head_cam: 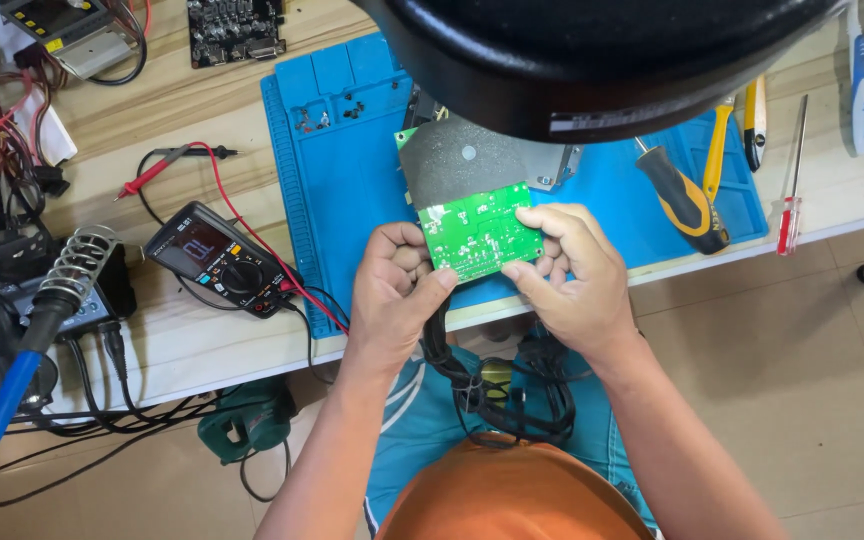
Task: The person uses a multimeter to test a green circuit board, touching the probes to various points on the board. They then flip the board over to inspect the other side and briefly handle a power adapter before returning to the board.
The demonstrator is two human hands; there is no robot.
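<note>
**Above the blue mat: green board held between both hands**

Over the near edge of the blue work mat (352, 200), green circuit board (479, 233) lifted clear, solder side up, tilted toward the camera. Grey metal plate (462, 165) joined at its far end, partly hidden under the black lamp head (592, 60). Left hand (397, 290) closed on the near-left corner, thumb on top, fingers curled beneath. Right hand (572, 275) pinching the right edge, fingertips (532, 215) on the board face. Black cable bundle (497, 385) hanging from the board down to the lap. Judged by this: board already off the mat and turned over, being looked at; no tool taken up, nothing yet touched with iron or probe. Further out, yellow-handled screwdriver (687, 200) lying on the mat to the right, multimeter (214, 258) with red lead on the bench to the left, soldering iron (47, 330) resting in its coil stand at far left
</note>
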